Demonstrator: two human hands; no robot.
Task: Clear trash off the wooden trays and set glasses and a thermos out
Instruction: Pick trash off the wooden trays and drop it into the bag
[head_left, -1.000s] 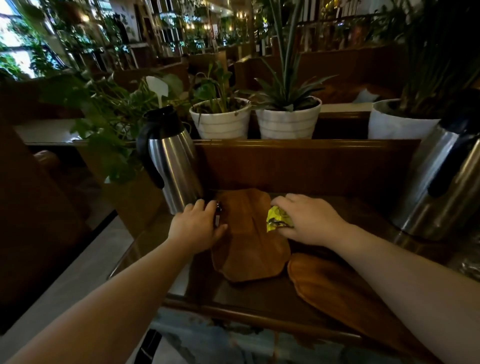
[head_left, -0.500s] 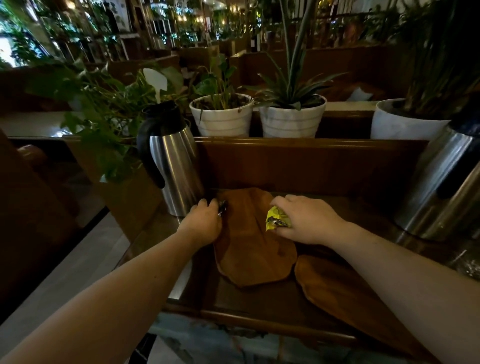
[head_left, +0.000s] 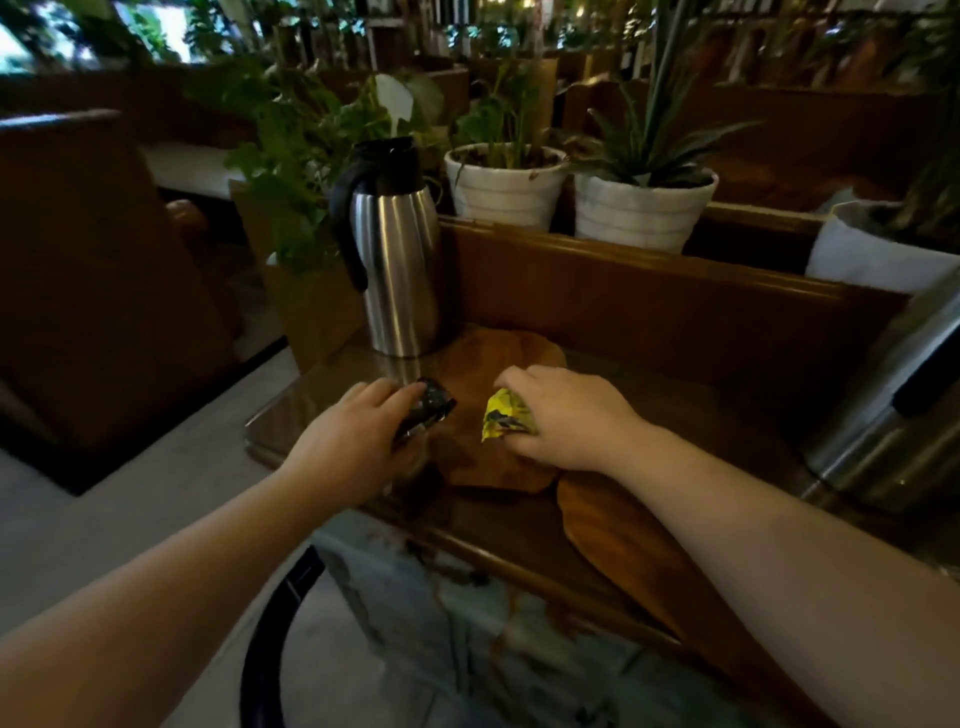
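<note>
Two wooden trays lie on the dark table: one (head_left: 493, 364) under my hands, another (head_left: 623, 525) nearer and to the right. My left hand (head_left: 348, 441) is shut on a dark crumpled wrapper (head_left: 428, 410) at the first tray's left edge. My right hand (head_left: 561, 415) is shut on a yellow wrapper (head_left: 501, 421) over that tray. A steel thermos (head_left: 397, 260) with a black handle stands upright behind my left hand. A second steel thermos (head_left: 893, 415) stands at the right edge, partly cut off. No glasses are in view.
A wooden partition (head_left: 649, 312) rises behind the trays, with white plant pots (head_left: 501, 192) (head_left: 641, 213) on top. Leafy plants (head_left: 291, 156) crowd the left of the thermos. The table's left edge (head_left: 270, 415) drops to a grey floor; a dark bench seat (head_left: 104, 270) stands left.
The view has swung left and lower. My left hand has lifted the dark wrapper up from the tray's left edge. My right hand keeps the yellow wrapper over the tray.
</note>
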